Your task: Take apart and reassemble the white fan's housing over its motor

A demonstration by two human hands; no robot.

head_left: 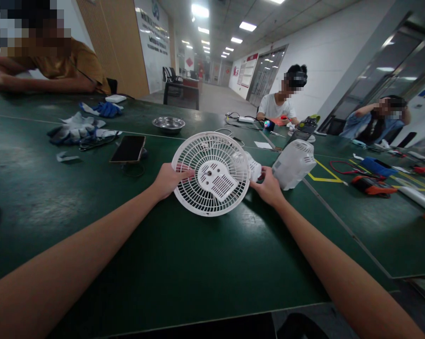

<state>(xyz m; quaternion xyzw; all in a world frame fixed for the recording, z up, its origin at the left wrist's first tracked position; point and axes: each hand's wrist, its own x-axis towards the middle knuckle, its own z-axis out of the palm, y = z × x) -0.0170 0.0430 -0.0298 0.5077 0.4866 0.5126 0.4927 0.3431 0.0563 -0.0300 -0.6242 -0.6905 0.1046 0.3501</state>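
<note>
A round white fan grille (221, 181) with a slotted motor plate at its middle is held tilted above the green table. My left hand (170, 180) is closed on its left rim, the thumb lying across the ribs. Behind the grille's right edge, my right hand (268, 187) curls its fingers round a white plastic fan part (253, 168); how that part joins the grille is partly hidden. Just beyond the right hand stands a white plastic housing (294, 165) with vent slots near its top.
On the green table (198, 263), a phone (128, 149) on a stand and work gloves (76, 129) are at left. A steel bowl (169, 124) sits farther back. An orange-black meter (372, 186) lies at right. Several people sit around the table.
</note>
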